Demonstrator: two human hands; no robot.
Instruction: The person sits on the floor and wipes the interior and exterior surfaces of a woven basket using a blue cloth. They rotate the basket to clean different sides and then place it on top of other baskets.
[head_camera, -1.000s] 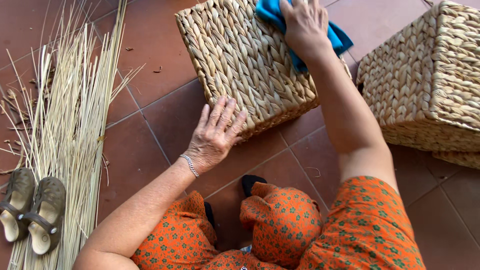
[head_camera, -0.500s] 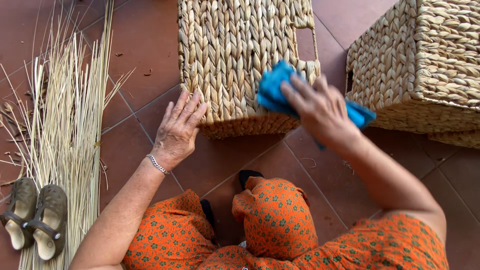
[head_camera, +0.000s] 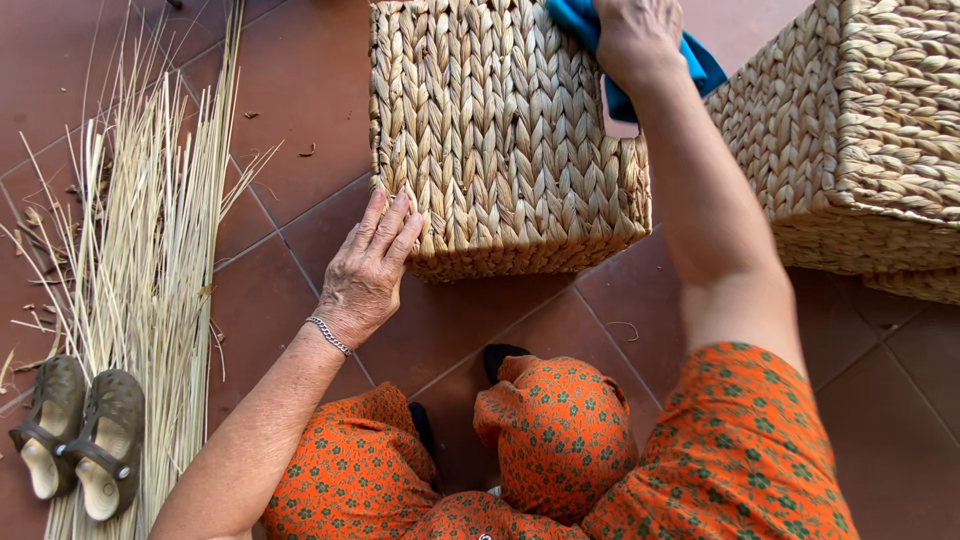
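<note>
A woven straw basket (head_camera: 500, 140) stands on the red tiled floor in front of me. My left hand (head_camera: 370, 272) rests flat against its lower left corner, fingers spread, a thin bracelet on the wrist. My right hand (head_camera: 632, 38) presses a blue cloth (head_camera: 640, 50) onto the basket's far right side, by its cut-out handle hole. My arm crosses over the basket's right edge. My knees in orange patterned fabric sit below the basket.
A second woven basket (head_camera: 860, 140) stands close on the right. A bundle of long dry reeds (head_camera: 150, 250) lies on the floor at left, with a pair of dark sandals (head_camera: 80, 435) on its near end.
My right hand has carried the blue cloth from the basket's near right corner up to its far right side. My left hand has kept its hold on the lower left corner.
</note>
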